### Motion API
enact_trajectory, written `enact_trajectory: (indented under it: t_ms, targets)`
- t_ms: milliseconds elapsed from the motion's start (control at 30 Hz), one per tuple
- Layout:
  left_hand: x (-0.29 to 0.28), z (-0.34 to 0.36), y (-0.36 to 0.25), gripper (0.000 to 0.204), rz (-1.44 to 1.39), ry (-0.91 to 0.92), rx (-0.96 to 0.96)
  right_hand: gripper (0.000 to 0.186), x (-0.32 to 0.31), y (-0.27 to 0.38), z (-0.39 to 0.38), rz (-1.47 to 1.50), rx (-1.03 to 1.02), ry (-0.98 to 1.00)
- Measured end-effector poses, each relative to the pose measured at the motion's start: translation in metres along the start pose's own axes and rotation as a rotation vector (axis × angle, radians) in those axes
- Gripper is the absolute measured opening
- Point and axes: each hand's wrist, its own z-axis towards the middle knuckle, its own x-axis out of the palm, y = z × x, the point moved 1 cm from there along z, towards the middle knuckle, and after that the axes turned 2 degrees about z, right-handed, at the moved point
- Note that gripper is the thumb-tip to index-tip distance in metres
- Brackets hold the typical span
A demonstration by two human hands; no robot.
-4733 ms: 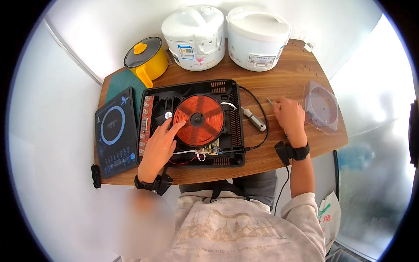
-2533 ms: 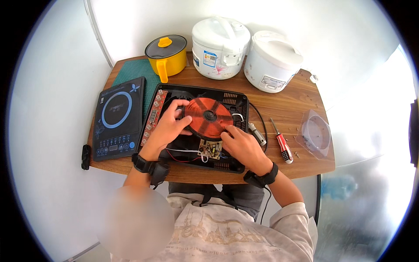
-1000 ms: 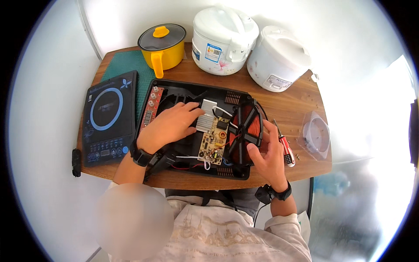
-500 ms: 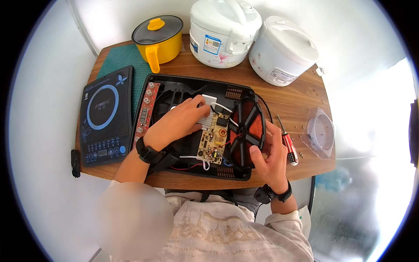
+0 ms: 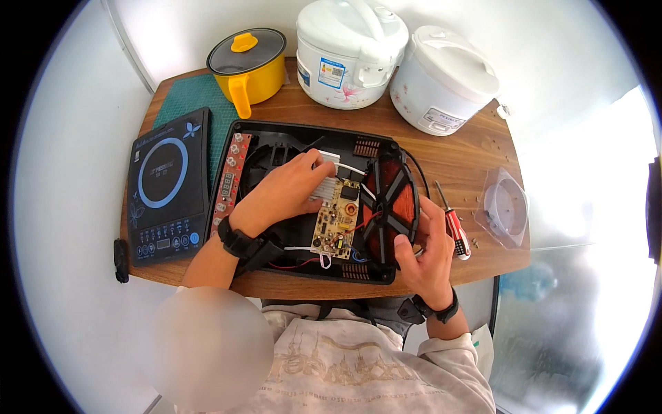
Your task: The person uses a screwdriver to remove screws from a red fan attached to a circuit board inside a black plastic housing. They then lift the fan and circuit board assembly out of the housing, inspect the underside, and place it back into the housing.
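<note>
The opened black base (image 5: 276,259) of an induction cooker lies before me. Inside it is a tan circuit board (image 5: 336,228) carrying a silver finned heat sink (image 5: 329,188). My left hand (image 5: 295,185) reaches over the base, its fingers and thumb closed about the heat sink; the fingertips are partly hidden. At the base's right side a round copper coil (image 5: 405,201) on a black spoked frame sits tilted. My right hand (image 5: 429,247) grips the coil's right rim, thumb on the near side. White and red wires run between coil and board.
A black glass cooktop panel (image 5: 165,181) rests at left on a green cutting mat (image 5: 181,95). Behind stand a yellow pot (image 5: 261,84) and two white rice cookers (image 5: 348,58). On the right lie a red-handled screwdriver (image 5: 456,233), loose screws and a clear plastic ring (image 5: 507,207).
Both hands keep their grips on the heat sink and the coil, almost unmoved. The view has shifted very slightly.
</note>
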Motion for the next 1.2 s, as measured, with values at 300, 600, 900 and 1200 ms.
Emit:
enact_trajectory:
  t_ms: [300,600,900,1200]
  targets:
    - [-0.001,-0.004,0.0,0.024,0.051,0.013,0.039,0.063,-0.002,-0.001,-0.004,-0.017,0.043,0.003]
    - [-0.002,-0.003,-0.003,0.015,0.08,0.06,-0.008,0.062,-0.004,0.0,-0.005,0.002,0.034,-0.012]
    - [-0.004,-0.001,-0.004,0.012,0.053,0.078,-0.012,0.062,-0.008,-0.005,-0.002,0.062,0.005,0.014]
    - [-0.003,0.002,-0.008,0.015,0.07,0.083,-0.018,0.061,-0.014,-0.001,0.0,0.051,-0.034,0.039]
